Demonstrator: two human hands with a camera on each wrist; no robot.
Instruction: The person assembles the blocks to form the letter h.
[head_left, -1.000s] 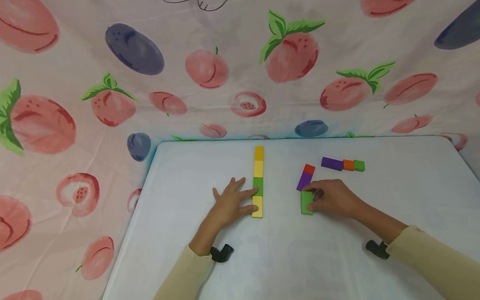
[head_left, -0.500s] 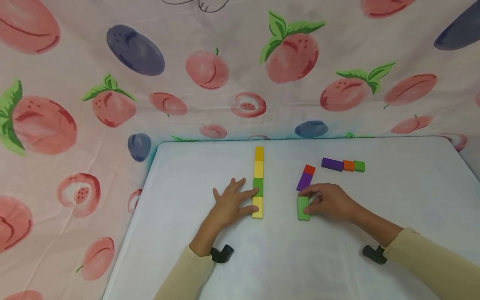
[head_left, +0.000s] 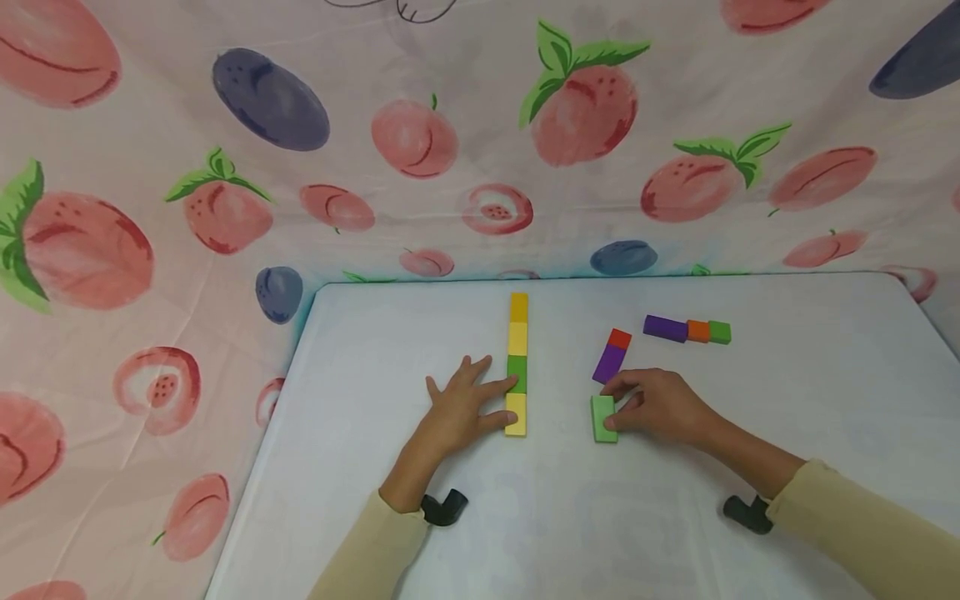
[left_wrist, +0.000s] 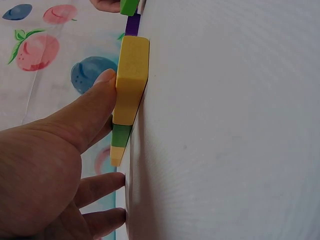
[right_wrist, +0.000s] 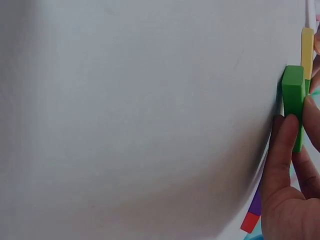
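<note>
My left hand (head_left: 452, 414) lies with fingers spread beside a straight row of blocks, its thumb on the near yellow block (head_left: 515, 427) and its index fingertip on the green block (head_left: 517, 367). Two more yellow blocks (head_left: 518, 337) continue the row toward the back. In the left wrist view, the thumb lies against the side of the near yellow block (left_wrist: 132, 82). My right hand (head_left: 663, 407) pinches another green block (head_left: 602, 418) between thumb and fingers, right of the row. The right wrist view shows this green block (right_wrist: 293, 86) between the fingers, close over the white table.
Behind the right hand's fingers lies a slanted purple block (head_left: 609, 364) with a red block (head_left: 619, 338) at its far end. Farther back right, a purple block (head_left: 664, 328), an orange block (head_left: 697, 331) and a green block (head_left: 719, 332) line up. Fruit-patterned cloth (head_left: 480, 125) rises behind the table (head_left: 360, 333).
My right hand has moved the pinched green block left and slightly toward me, away from the slanted purple block. My left hand and the yellow and green row have stayed in place.
</note>
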